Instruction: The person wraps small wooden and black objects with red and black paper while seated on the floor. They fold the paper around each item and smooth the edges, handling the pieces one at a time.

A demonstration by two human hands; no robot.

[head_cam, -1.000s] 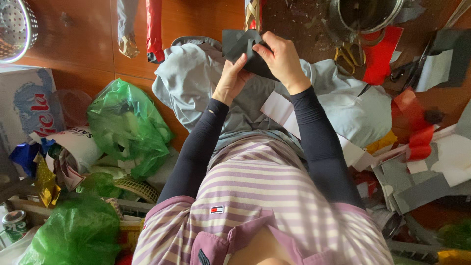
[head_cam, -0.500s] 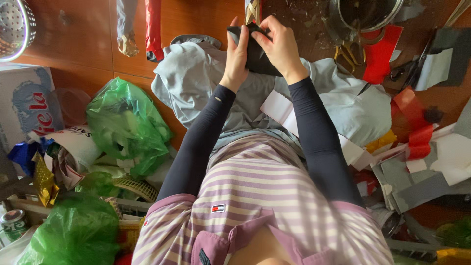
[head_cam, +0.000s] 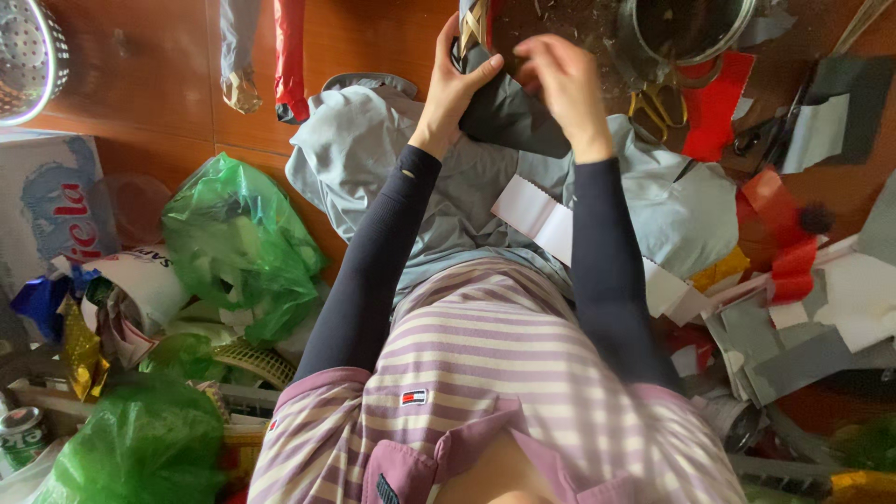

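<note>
Gripping dark grey sheet [head_cam: 509, 117]: left hand [head_cam: 455, 89], right hand [head_cam: 563, 84].

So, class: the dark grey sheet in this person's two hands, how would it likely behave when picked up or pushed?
The dark grey sheet is probably floppy rather than stiff: it bends and creases between the left hand and the right hand. It looks thin, so likely light. Lying flat, it should slide when pushed, not roll.

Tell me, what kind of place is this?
Probably a home craft spot on a wooden floor: cut paper scraps, scissors and green bags surround a person whose hands hold dark grey paper.
</note>
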